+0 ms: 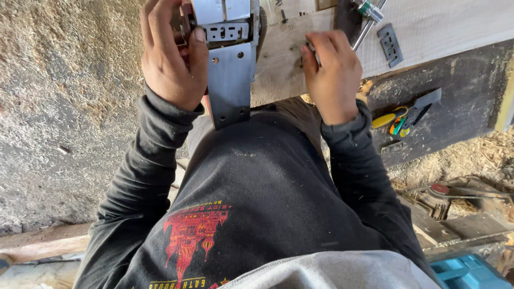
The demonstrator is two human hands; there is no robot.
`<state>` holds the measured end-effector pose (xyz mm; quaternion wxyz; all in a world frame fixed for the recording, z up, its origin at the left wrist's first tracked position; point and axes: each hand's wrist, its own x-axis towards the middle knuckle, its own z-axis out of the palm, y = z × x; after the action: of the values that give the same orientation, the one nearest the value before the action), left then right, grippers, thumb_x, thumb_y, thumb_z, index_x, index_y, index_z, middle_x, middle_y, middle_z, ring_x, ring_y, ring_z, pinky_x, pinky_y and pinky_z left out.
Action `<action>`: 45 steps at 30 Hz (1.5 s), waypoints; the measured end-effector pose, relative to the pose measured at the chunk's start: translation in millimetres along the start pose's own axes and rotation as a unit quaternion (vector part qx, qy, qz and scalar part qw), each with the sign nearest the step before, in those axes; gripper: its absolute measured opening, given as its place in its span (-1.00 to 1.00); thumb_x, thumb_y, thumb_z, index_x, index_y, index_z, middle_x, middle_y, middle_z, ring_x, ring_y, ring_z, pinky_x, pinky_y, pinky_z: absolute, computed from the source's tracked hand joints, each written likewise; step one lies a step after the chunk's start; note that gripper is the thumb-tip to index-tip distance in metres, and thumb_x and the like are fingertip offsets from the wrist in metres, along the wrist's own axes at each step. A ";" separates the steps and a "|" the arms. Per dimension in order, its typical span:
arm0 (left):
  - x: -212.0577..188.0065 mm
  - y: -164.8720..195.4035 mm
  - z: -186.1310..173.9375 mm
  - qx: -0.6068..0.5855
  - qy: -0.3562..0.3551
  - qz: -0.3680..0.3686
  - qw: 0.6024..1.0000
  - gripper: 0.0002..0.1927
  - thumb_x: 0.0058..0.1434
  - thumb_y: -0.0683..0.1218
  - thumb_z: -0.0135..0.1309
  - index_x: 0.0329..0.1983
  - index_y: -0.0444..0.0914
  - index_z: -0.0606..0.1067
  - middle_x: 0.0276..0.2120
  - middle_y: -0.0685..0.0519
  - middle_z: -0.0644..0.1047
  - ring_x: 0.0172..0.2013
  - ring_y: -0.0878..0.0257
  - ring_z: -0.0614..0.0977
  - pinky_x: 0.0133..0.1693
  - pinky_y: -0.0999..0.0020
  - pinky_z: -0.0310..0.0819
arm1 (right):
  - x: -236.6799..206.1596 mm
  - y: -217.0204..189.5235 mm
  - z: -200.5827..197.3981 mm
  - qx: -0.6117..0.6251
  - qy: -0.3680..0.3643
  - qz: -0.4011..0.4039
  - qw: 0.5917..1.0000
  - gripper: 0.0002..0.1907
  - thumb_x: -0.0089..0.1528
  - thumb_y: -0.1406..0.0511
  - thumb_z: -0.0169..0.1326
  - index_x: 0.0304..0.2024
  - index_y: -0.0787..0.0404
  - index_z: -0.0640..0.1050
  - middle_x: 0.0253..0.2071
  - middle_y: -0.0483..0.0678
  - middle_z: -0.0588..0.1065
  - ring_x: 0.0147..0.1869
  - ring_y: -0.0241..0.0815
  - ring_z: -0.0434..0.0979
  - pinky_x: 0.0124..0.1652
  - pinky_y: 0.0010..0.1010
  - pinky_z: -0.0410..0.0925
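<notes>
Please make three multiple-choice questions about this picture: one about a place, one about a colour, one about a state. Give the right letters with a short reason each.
1. Where does the yellow-handled tool lie?
A. on the dark surface right of the right hand
B. under the left hand
C. on the blue case

2. What colour is the print on the black shirt?
A. green
B. mostly red
C. white

3. What is the left hand doing?
A. hanging free
B. lying flat on the floor
C. gripping the metal planer

Answers:
1 A: the tool rests on the dark surface, beside the right hand that presses on the wooden board.
2 B: the printed figure is red with some yellow below it.
3 C: the fingers wrap around the planer's side, thumb on its grey sole plate.
</notes>
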<state>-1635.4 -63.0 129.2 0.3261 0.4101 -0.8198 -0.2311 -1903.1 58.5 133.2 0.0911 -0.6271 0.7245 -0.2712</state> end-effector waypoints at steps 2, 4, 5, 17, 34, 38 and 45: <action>-1.0 -1.6 1.7 0.001 0.001 0.003 1.000 -0.60 0.56 -0.18 -0.06 0.41 -0.25 0.20 0.29 -0.05 0.34 0.01 0.11 0.70 -0.08 0.39 0.74 | 12.5 3.7 11.1 0.001 0.007 -0.024 1.000 -0.78 0.38 0.36 0.26 0.06 0.21 0.57 -0.06 0.01 0.50 -0.07 0.09 0.59 -0.13 -0.18 0.43; -1.0 -2.3 3.0 0.008 0.004 0.005 1.000 -0.58 0.54 -0.18 -0.07 0.40 -0.26 0.20 0.28 -0.06 0.34 0.01 0.10 0.70 -0.09 0.40 0.75 | 22.1 5.2 23.6 0.004 0.008 -0.038 0.999 -0.76 0.39 0.35 0.26 0.09 0.21 0.56 -0.06 0.00 0.50 -0.08 0.08 0.58 -0.15 -0.17 0.42; -0.8 -2.4 3.7 0.014 0.007 0.003 1.000 -0.58 0.53 -0.18 -0.06 0.40 -0.26 0.20 0.28 -0.06 0.34 0.00 0.10 0.70 -0.09 0.39 0.74 | 25.6 5.3 30.0 0.007 0.007 -0.046 0.999 -0.75 0.39 0.34 0.27 0.10 0.20 0.56 -0.06 -0.01 0.49 -0.08 0.07 0.58 -0.15 -0.17 0.42; 0.9 11.3 -2.5 0.061 0.002 -0.037 0.997 -0.51 0.43 -0.18 -0.03 0.39 -0.26 0.19 0.27 -0.06 0.36 0.02 0.02 0.65 0.02 0.21 0.63 | 33.7 11.3 54.8 0.001 0.018 -0.028 0.999 -0.75 0.37 0.31 0.30 0.04 0.17 0.55 -0.10 -0.03 0.47 -0.13 0.02 0.60 -0.20 -0.18 0.43; 1.0 19.0 0.6 0.123 0.020 -0.049 0.991 -0.50 0.46 -0.13 -0.04 0.40 -0.29 0.16 0.30 -0.07 0.34 0.12 0.04 0.62 0.18 0.15 0.47 | 40.4 -32.1 2.4 0.160 -0.027 -0.024 0.986 -0.82 0.40 0.50 0.22 0.03 0.33 0.54 -0.03 0.03 0.57 -0.17 -0.11 0.66 -0.14 -0.35 0.49; 1.4 18.2 -0.2 0.105 0.014 -0.052 0.993 -0.51 0.48 -0.12 -0.04 0.40 -0.29 0.17 0.31 -0.07 0.35 0.11 0.07 0.62 0.17 0.18 0.49 | 43.7 -60.1 -7.2 0.190 -0.048 -0.082 0.977 -0.75 0.35 0.53 0.27 0.06 0.33 0.56 -0.06 0.04 0.54 -0.13 -0.15 0.65 -0.14 -0.39 0.49; 0.9 22.5 1.6 0.091 0.013 -0.053 0.994 -0.52 0.50 -0.11 -0.04 0.41 -0.29 0.17 0.32 -0.06 0.35 0.16 0.06 0.61 0.19 0.19 0.48 | 57.3 -78.6 16.4 0.204 0.005 -0.148 0.968 -0.72 0.32 0.56 0.30 0.04 0.28 0.57 -0.07 -0.01 0.54 -0.08 -0.09 0.63 -0.13 -0.36 0.49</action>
<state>-1648.7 -51.0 143.0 0.2853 0.4840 -0.8102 -0.1671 -1839.1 -6.2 171.2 0.1724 -0.6939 0.5538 -0.4267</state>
